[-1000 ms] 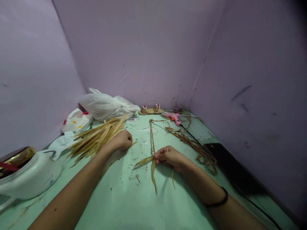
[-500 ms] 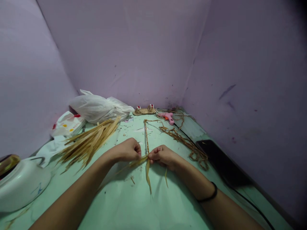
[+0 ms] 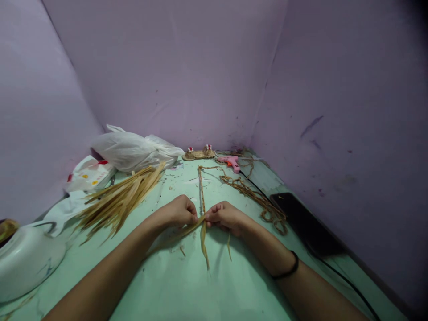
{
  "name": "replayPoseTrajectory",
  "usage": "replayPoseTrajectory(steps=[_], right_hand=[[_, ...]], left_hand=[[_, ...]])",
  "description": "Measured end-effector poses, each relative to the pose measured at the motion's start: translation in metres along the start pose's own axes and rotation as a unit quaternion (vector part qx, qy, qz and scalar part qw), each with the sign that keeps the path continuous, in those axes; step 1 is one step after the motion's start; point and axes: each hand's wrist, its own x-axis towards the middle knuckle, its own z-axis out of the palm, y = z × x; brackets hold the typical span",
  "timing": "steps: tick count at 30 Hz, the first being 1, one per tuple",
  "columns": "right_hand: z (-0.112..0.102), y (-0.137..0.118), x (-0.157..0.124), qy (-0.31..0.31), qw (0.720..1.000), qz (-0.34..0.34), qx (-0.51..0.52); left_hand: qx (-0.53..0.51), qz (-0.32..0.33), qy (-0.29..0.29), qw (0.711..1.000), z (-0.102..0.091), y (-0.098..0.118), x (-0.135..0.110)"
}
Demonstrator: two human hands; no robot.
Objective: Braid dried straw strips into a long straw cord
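Observation:
A thin braid of dried straw [image 3: 201, 189] runs away from me across the green table [image 3: 187, 285]. My left hand [image 3: 180, 211] and my right hand [image 3: 224, 216] meet at its near end, both pinched on the loose straw strips [image 3: 203, 238] that hang toward me. The knuckles of the two hands almost touch. A black band circles my right wrist. A bundle of loose dried straw [image 3: 117, 198] lies to the left of my left hand.
A white plastic bag [image 3: 133, 151] and a printed packet [image 3: 87, 174] sit at the back left. A white pot [image 3: 26, 256] stands near left. A pink glue gun [image 3: 230, 162], small woven sandals [image 3: 199, 154], a braided cord [image 3: 261, 200] and a black phone [image 3: 302, 218] lie toward the right wall.
My left hand came away from the straw bundle over to the braid's end with a strip. Both hands now pinch the strips together. The view has shifted slightly.

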Motion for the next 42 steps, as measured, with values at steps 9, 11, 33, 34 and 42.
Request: replayPoseTrajectory(steps=[9, 11, 33, 34, 42], right_hand=[[-0.003, 0.004, 0.004, -0.018, 1.0, -0.018, 0.002], [-0.004, 0.004, 0.004, -0.022, 1.0, -0.018, 0.003], [-0.001, -0.001, -0.002, -0.005, 1.0, -0.011, 0.003], [-0.001, -0.001, -0.002, -0.004, 1.0, -0.012, 0.002], [0.004, -0.003, -0.004, 0.014, 0.999, -0.021, 0.026]], left_hand=[[0.071, 0.025, 0.094, 0.993, 0.008, 0.003, 0.002], [0.058, 0.018, 0.089, 0.994, 0.009, 0.004, 0.002], [-0.053, -0.042, 0.045, 0.997, 0.016, -0.002, 0.009], [-0.049, -0.035, 0.05, 0.997, 0.016, -0.002, 0.009], [-0.138, -0.024, 0.053, 0.989, 0.019, 0.005, 0.006]])
